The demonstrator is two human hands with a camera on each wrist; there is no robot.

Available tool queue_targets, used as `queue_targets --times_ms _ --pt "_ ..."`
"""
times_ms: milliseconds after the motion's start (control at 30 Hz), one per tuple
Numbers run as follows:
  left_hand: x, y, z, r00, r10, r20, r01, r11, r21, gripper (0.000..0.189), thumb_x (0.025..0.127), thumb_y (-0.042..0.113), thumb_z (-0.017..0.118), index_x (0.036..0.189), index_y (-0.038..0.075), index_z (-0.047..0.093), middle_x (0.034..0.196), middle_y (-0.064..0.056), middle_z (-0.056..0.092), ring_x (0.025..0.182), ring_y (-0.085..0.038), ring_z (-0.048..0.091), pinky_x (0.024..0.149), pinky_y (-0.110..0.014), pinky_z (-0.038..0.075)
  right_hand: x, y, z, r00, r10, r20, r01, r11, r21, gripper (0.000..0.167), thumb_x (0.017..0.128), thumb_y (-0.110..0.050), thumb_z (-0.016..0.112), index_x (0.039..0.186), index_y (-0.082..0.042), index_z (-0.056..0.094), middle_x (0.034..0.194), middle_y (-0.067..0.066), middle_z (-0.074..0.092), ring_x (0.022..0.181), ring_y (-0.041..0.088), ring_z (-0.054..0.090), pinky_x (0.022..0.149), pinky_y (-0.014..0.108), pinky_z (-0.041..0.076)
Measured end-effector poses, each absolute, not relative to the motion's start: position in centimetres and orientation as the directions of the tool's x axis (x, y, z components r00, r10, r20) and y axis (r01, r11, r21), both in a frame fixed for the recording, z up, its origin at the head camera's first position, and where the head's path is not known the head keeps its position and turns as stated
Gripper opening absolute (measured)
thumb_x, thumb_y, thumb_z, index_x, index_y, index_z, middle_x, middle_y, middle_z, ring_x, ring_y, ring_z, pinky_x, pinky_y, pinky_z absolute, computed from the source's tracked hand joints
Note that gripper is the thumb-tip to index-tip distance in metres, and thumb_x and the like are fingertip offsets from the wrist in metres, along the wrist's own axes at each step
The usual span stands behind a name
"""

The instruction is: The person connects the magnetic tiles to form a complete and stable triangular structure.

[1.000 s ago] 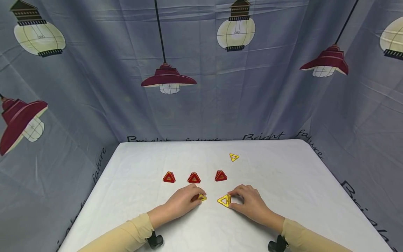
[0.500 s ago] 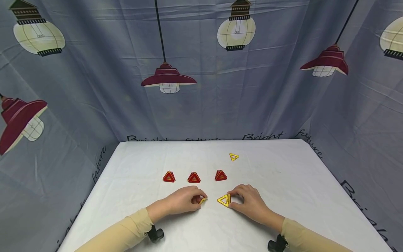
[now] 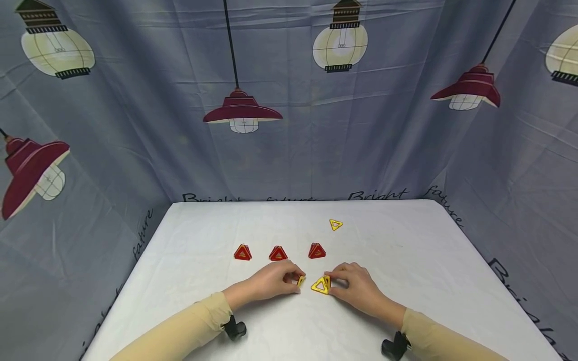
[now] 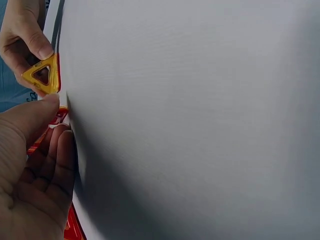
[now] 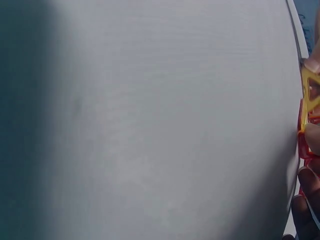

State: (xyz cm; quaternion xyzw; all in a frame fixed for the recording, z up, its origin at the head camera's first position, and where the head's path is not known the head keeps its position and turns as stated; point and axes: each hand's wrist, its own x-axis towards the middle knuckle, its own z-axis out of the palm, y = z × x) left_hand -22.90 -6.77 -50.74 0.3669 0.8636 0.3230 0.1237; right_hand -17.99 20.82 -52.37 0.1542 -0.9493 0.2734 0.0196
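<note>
In the head view my left hand (image 3: 274,279) pinches a yellow triangular magnetic tile (image 3: 301,281) between thumb and fingertips, its face turned nearly edge-on. Just to its right, across a narrow gap, my right hand (image 3: 358,287) grips a pair of yellow triangular tiles (image 3: 320,285) that meet at an angle. The left wrist view catches the right hand (image 4: 25,37) at top left with a yellow tile (image 4: 44,75). Below it is the left thumb (image 4: 32,117); the fingers beneath partly hide red pieces. The right wrist view shows a yellow tile (image 5: 311,90) at its right edge.
Three small red pyramids stand in a row beyond the hands: left pyramid (image 3: 242,252), middle pyramid (image 3: 278,253), right pyramid (image 3: 317,250). Farther back lies a single yellow triangular tile (image 3: 336,224). The white table (image 3: 203,225) is bordered by a printed grey curtain (image 3: 289,165).
My left hand has lifted its yellow tile, turned it more edge-on and moved right, toward the right hand. The right hand and its tiles have barely shifted.
</note>
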Motion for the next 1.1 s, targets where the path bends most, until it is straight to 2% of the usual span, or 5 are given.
queue_targets --times_ms 267,533,700,1100 --pt "-24.0 -5.2 -50.7 -0.695 0.717 0.051 0.585 0.523 0.620 0.033 0.088 0.022 0.084 0.118 0.014 0.074 0.103 0.010 0.066 0.085 -0.005 0.059 0.076 -0.019 0.049 -18.6 20.4 -52.2 -0.949 -0.297 0.108 -0.311 0.815 -0.489 0.039 0.082 -0.027 0.087 0.120 -0.023 0.078 0.100 -0.020 0.061 0.098 0.009 0.053 0.087 0.040 0.042" --pt "-24.4 -3.9 -50.0 -0.677 0.736 0.005 0.583 0.532 0.615 0.029 0.091 0.019 0.081 0.118 0.014 0.074 0.109 0.008 0.069 0.089 -0.004 0.062 0.079 -0.017 0.049 -19.0 20.0 -52.1 -0.935 -0.333 0.121 -0.350 0.809 -0.472 0.038 0.083 -0.025 0.086 0.119 -0.020 0.078 0.097 -0.021 0.062 0.095 0.008 0.054 0.085 0.040 0.043" --pt "-24.5 -3.1 -50.1 -0.654 0.756 0.012 0.615 0.523 0.590 0.027 0.091 0.017 0.079 0.117 0.013 0.074 0.106 0.007 0.070 0.091 -0.004 0.062 0.080 -0.015 0.049 -19.2 19.9 -52.2 -0.926 -0.350 0.143 -0.374 0.795 -0.477 0.036 0.085 -0.023 0.084 0.120 -0.020 0.078 0.098 -0.021 0.065 0.096 0.008 0.056 0.086 0.040 0.043" --pt "-24.5 -2.8 -50.6 -0.665 0.746 0.019 0.598 0.518 0.611 0.026 0.090 0.015 0.080 0.116 0.013 0.075 0.104 0.005 0.069 0.091 -0.005 0.062 0.079 -0.015 0.049 -19.5 19.8 -52.3 -0.931 -0.347 0.117 -0.354 0.774 -0.525 0.039 0.085 -0.019 0.083 0.123 -0.017 0.077 0.097 -0.022 0.069 0.092 0.007 0.057 0.089 0.043 0.043"
